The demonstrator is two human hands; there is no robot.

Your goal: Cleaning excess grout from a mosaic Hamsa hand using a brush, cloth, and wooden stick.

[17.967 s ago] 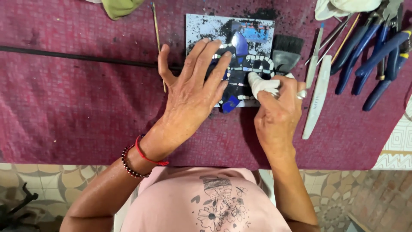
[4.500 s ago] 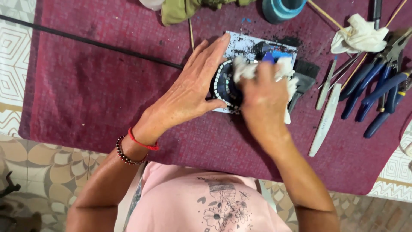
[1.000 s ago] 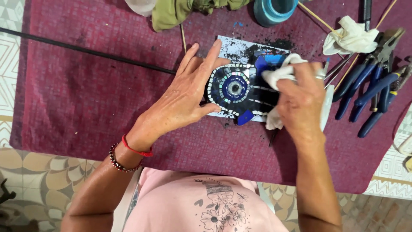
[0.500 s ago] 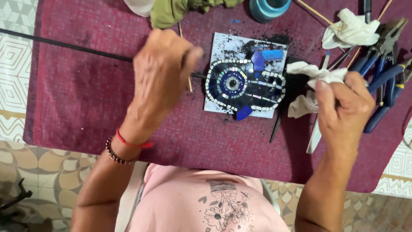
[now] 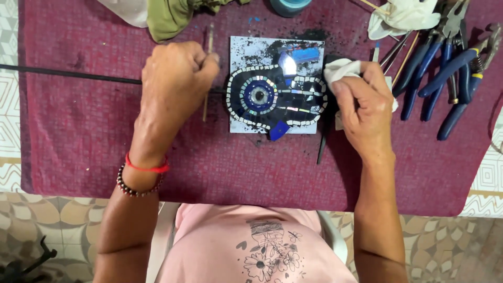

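mosaic: on a tile, centre of maroon cloth, between the hands. left hand: fingers pinched shut on thin stick, beside the tile. right hand: clenched on white rag at the mosaic's right edge, placed for wiping. pliers: parked far right.

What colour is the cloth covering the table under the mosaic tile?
Dark maroon cloth, plain, shown in the head view, beneath the mosaic tile.

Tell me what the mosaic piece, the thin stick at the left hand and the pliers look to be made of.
Mosaic piece: small glossy tiles, likely glass or ceramic, some mirror-bright, with dark grout between.
Thin stick at the left hand: looks like pale, matte wood.
Pliers: grey metal jaws, blue handles, probably rubber or plastic coated.
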